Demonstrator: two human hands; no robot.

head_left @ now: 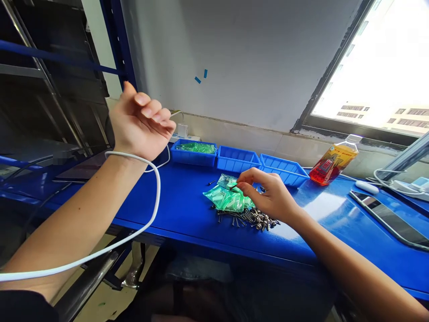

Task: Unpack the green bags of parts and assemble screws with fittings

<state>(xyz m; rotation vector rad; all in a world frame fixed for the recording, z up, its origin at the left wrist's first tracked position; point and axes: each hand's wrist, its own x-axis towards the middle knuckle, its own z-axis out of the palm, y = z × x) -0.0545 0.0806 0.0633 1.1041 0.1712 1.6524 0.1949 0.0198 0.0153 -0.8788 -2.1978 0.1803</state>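
My left hand [142, 123] is raised at the left, palm toward me, fingers loosely curled and the thumb apart, with nothing in it. A white cable [156, 197] passes across its wrist and forearm. My right hand [268, 192] pinches a small dark screw [233, 186] between thumb and fingertips. Beneath that hand lie green-tinted clear plastic bags [228, 199] on the blue table [181, 205]. A heap of screws [259, 219] spreads along the near side of the bags, partly hidden by them. One single screw [211, 182] lies left of the bags.
A blue bin with green bags [192, 156] and two more blue bins [237, 160] [284, 171] line the wall. Right of them stand a drink bottle [335, 158] and a phone [392, 219]. A dark rack [43, 76] rises at the left.
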